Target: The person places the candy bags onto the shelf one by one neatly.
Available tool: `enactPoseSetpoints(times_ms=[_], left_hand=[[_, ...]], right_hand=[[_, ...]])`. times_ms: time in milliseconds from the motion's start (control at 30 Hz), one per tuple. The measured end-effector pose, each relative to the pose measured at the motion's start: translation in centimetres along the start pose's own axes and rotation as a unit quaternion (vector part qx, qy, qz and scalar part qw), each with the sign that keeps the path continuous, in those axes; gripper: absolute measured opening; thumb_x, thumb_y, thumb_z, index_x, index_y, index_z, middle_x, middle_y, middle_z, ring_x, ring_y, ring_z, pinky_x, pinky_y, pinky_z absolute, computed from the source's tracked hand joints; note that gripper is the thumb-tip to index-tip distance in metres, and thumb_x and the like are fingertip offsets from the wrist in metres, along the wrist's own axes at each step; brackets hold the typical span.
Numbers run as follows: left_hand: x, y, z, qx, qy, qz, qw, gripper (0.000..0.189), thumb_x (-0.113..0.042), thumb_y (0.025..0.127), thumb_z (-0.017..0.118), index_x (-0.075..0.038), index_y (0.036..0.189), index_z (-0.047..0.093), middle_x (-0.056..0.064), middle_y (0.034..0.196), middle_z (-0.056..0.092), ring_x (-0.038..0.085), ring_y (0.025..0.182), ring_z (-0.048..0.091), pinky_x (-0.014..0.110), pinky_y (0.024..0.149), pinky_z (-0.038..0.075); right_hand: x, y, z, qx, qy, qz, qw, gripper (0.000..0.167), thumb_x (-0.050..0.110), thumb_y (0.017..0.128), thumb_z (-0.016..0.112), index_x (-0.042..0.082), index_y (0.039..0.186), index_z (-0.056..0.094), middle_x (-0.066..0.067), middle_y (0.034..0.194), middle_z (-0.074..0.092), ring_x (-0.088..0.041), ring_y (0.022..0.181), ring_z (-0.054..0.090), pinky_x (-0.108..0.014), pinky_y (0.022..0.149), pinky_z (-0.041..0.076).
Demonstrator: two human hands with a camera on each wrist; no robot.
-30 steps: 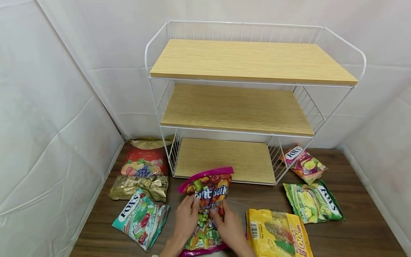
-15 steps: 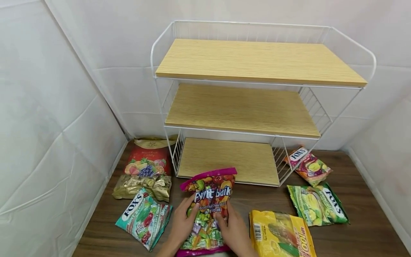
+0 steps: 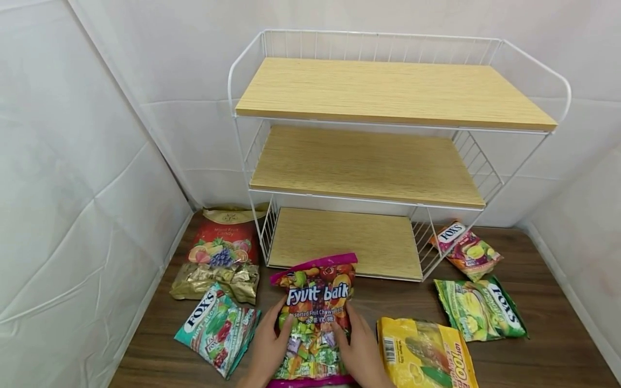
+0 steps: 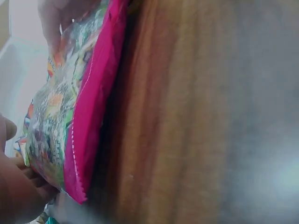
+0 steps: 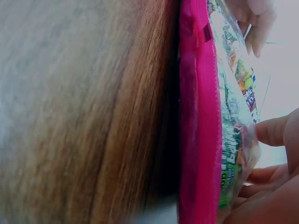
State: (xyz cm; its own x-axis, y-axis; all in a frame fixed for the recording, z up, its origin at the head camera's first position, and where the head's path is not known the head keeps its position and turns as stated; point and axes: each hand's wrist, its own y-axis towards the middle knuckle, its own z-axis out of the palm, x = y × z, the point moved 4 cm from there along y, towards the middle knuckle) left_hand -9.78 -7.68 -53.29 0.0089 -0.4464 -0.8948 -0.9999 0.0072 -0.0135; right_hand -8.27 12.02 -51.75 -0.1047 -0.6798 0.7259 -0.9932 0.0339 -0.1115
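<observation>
A magenta-edged bag of assorted fruit chewy candy (image 3: 317, 315) lies front up before the rack, its top edge overlapping the lowest shelf in the head view. My left hand (image 3: 268, 344) holds its left side, thumb on the front. On the opposite side my right hand (image 3: 360, 345) grips it the same way. In the left wrist view, fingers (image 4: 35, 179) tuck under the bag's side, close to the pink bottom seam (image 4: 91, 112). The right wrist view has the right thumb (image 5: 272, 130) on the clear plastic and the other fingers curled beneath.
A white wire rack with three wooden shelves (image 3: 368, 167) stands behind. Left lie a red-gold candy bag (image 3: 220, 253) and a teal Fox's bag (image 3: 218, 328). Right lie a yellow candy bag (image 3: 427, 353), a green Fox's bag (image 3: 480, 310) and a purple-orange Fox's bag (image 3: 468, 250).
Both hands have shifted slightly outward along the bag's sides, and its printed front shows flatter and more fully. The head view has shifted a little. The other bags stay put.
</observation>
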Motion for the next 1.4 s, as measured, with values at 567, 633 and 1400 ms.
enactPoseSetpoints(times_ms=[567, 633, 1400], left_hand=[[1.1, -2.1, -0.1, 0.018, -0.120, -0.071, 0.9901, 0.064, -0.038, 0.097, 0.055, 0.005, 0.142, 0.039, 0.029, 0.136, 0.046, 0.040, 0.120, 0.050, 0.044, 0.093, 0.047], [1.2, -1.8, 0.1, 0.027, -0.132, -0.073, 0.9882, 0.066, -0.041, 0.097, 0.054, 0.004, 0.143, 0.038, 0.029, 0.137, 0.045, 0.039, 0.121, 0.049, 0.043, 0.094, 0.046], [1.1, -0.6, -0.3, 0.073, -0.110, -0.051, 0.9899, 0.062, -0.040, 0.097, 0.054, 0.000, 0.143, 0.041, 0.021, 0.129, 0.049, 0.035, 0.111, 0.053, 0.044, 0.085, 0.048]], right_hand=[[0.0, -0.3, -0.3, -0.002, -0.002, 0.057, 0.9984, 0.068, 0.037, 0.097, 0.056, -0.007, 0.143, 0.034, -0.031, 0.135, 0.043, -0.047, 0.118, 0.047, -0.058, 0.090, 0.043], [0.0, -0.5, -0.4, -0.008, -0.001, 0.061, 0.9981, 0.067, 0.036, 0.096, 0.058, -0.007, 0.142, 0.037, -0.030, 0.134, 0.044, -0.046, 0.117, 0.048, -0.057, 0.090, 0.043], [-0.9, -1.2, 0.0, -0.021, 0.044, 0.086, 0.9951, 0.074, 0.038, 0.095, 0.059, -0.011, 0.143, 0.030, -0.036, 0.139, 0.035, -0.051, 0.123, 0.039, -0.060, 0.094, 0.039]])
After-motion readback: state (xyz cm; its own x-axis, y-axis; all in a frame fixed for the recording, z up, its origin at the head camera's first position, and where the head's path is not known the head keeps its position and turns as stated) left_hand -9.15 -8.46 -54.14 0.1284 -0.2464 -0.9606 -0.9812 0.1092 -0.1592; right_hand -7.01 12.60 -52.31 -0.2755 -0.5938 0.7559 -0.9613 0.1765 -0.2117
